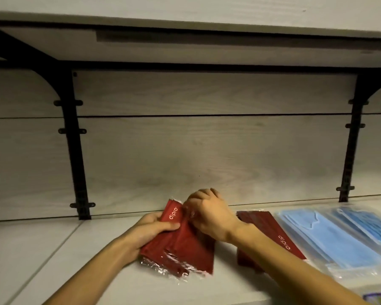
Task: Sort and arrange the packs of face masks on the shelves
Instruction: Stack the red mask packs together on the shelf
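Holding a bundle of red mask packs [180, 245] over the middle of the lower shelf [59, 256], both hands work on it at once. Left hand [151, 231]: grip closed round the bundle's left edge, thumb lying across the red front just under the white "dipro" lettering. Right hand [209, 213]: grip curled over the bundle's top right corner, fingers bent down onto the clear wrapping; what the fingertips pinch cannot be made out. Bundle tilted, top end toward the back panel [207, 150], bottom end with crinkled clear film near the shelf's front edge.

Second red pack [273, 234] lies flat on the shelf just right of the bundle, partly hidden under the right forearm, same white lettering showing. Blue mask packs [330, 236] in clear film lie side by side further right, reaching toward the shelf's right end. Upper shelf [185, 9] overhead; black brackets [75, 150] at left and right on the back panel.
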`<state>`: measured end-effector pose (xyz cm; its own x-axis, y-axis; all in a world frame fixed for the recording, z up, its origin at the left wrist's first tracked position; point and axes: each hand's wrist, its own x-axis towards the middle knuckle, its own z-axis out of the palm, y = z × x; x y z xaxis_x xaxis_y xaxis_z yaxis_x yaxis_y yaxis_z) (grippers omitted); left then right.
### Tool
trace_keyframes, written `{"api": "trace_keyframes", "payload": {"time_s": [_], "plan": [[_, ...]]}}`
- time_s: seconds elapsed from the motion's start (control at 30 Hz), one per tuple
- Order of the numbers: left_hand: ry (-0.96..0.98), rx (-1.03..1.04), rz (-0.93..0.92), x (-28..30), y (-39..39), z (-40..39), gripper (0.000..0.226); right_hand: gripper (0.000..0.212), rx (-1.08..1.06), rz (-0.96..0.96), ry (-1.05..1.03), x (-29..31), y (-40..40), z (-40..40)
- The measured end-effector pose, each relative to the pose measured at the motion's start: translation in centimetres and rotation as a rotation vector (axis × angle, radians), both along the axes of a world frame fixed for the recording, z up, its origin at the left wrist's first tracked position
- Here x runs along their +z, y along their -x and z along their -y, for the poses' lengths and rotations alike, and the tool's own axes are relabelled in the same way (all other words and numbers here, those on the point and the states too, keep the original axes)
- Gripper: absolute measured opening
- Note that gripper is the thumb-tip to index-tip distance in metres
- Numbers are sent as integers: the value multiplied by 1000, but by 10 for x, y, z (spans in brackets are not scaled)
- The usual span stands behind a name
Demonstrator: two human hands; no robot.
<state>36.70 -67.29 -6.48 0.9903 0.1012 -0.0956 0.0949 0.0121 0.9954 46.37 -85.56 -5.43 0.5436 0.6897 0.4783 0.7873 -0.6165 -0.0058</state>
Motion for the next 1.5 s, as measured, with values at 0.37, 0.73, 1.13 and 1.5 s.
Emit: {"api": "trace_keyframes", "payload": {"time_s": [0.37,0.73,1.13,1.5], "plan": [[-19,92,12,-7,-6,7,31,60,-303,-276,-128,-42,10,3],[-81,138,122,-8,-7,11,48,62,-243,-524,-402,-38,5,5],[-45,151,172,-2,3,12,36,98,-88,-1189,-1003,-24,2,17],[-47,71,107,-7,-3,24,39,29,13,-1003,-889,-36,2,3]]}}
